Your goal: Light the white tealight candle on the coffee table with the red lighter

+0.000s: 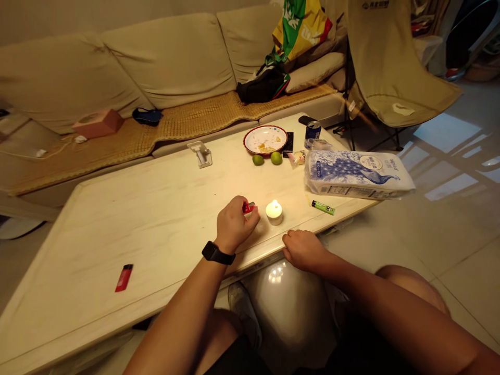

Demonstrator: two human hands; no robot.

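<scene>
Close to the front edge of the pale table [167,219], a small white candle [274,214] burns with a lit flame. Just left of it, my left hand [236,221] is closed around a red lighter [249,208], whose metal top points toward the candle. A black watch is on that wrist. My right hand [303,249] rests at the table's edge, right of and nearer than the candle, with its fingers curled; whether anything is inside them is hidden. A green lighter [323,207] lies right of the candle. Another red lighter [124,277] lies far to the left.
A wrapped tissue pack [357,174] overhangs the table's right side. Behind the candle are two green limes [276,158], a red-rimmed plate [248,148], a dark blue can [313,131] and a white phone stand [200,154]. A sofa [172,57] and folding chair [390,67] stand beyond.
</scene>
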